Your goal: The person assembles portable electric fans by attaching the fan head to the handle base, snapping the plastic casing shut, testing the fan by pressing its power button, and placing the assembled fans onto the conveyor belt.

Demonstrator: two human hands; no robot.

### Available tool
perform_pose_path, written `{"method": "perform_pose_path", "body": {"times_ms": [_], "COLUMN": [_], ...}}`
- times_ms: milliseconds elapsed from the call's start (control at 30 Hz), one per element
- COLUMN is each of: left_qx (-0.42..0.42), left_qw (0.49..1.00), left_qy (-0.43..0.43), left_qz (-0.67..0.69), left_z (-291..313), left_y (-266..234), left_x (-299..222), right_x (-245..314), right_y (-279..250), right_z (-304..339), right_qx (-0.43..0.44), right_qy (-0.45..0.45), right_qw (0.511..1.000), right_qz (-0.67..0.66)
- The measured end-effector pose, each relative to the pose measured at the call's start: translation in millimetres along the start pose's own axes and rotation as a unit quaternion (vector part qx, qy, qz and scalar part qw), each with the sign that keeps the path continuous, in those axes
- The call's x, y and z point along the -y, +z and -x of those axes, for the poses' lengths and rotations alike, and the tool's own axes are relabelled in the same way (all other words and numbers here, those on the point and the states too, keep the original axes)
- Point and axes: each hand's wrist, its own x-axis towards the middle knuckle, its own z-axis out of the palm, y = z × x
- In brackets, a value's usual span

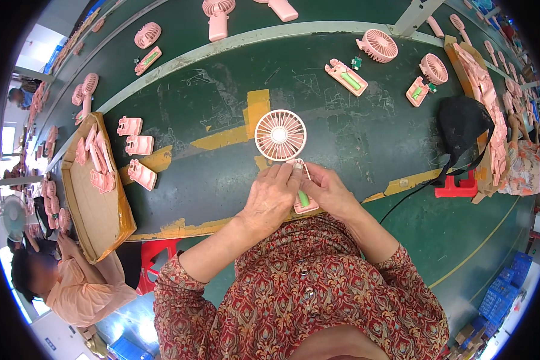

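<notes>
A pink handheld fan lies in front of me at the table's near edge, its round slatted head (280,135) pointing away from me. The opened handle (306,207) shows a green battery (304,198) inside. My left hand (272,193) is closed over the joint between head and handle, fingertips pressed together there. From the other side, my right hand (332,191) pinches the handle's upper right edge, beside a thin pale piece that I cannot make out clearly. The fingers of both hands hide much of the joint.
Three pink handle shells (139,145) lie left, beside a cardboard tray (129,210) of pink parts. Opened fans with green batteries (349,79) lie beyond. At right are a black bag (464,129) and a box of pink parts (483,90). A co-worker (81,288) sits left.
</notes>
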Motion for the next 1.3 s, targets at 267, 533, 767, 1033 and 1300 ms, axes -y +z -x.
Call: {"method": "perform_pose_path", "body": {"times_ms": [267, 533, 767, 1033, 1300], "left_qx": [0.035, -0.065, -0.098, -0.131, -0.188], "left_qw": [0.997, 0.988, 0.971, 0.984, 0.975], "left_qy": [-0.010, -0.086, -0.160, -0.060, -0.098], "left_qz": [0.068, 0.114, 0.148, 0.102, 0.065], "left_z": [-2.1, 5.1, 28.9, 28.9, 21.0], "left_y": [-3.5, 5.5, -1.9, 7.3, 25.6], "left_x": [8.6, 7.7, 20.1, 15.6, -5.5], "right_x": [1.2, 10.3, 9.0, -2.6, -19.6], "right_y": [-1.2, -2.0, 3.5, 9.6, 8.8], "right_z": [0.2, -8.6, -6.9, -8.7, -11.4], "right_qx": [0.000, -0.002, -0.019, -0.075, -0.097], "right_qy": [-0.009, 0.051, 0.060, 0.020, -0.017], "right_qw": [1.000, 0.999, 0.993, 0.991, 0.990], "right_qz": [0.013, -0.009, -0.103, -0.105, -0.096]}}
